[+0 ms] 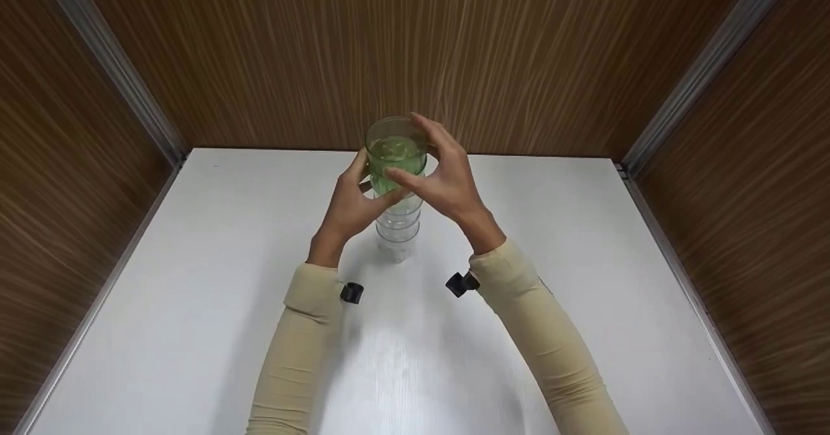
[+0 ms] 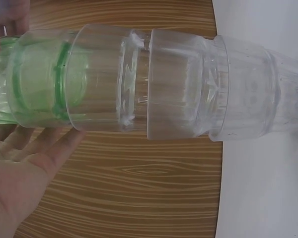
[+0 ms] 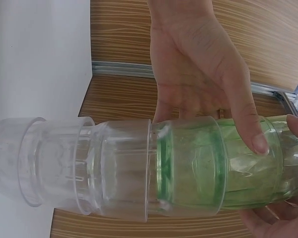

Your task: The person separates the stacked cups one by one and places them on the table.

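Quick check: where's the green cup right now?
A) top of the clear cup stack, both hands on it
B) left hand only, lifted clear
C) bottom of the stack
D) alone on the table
A: the green cup sits atop the clear cup stack, with the left hand and right hand holding its sides.

No readable text, labels or numbers anywhere.
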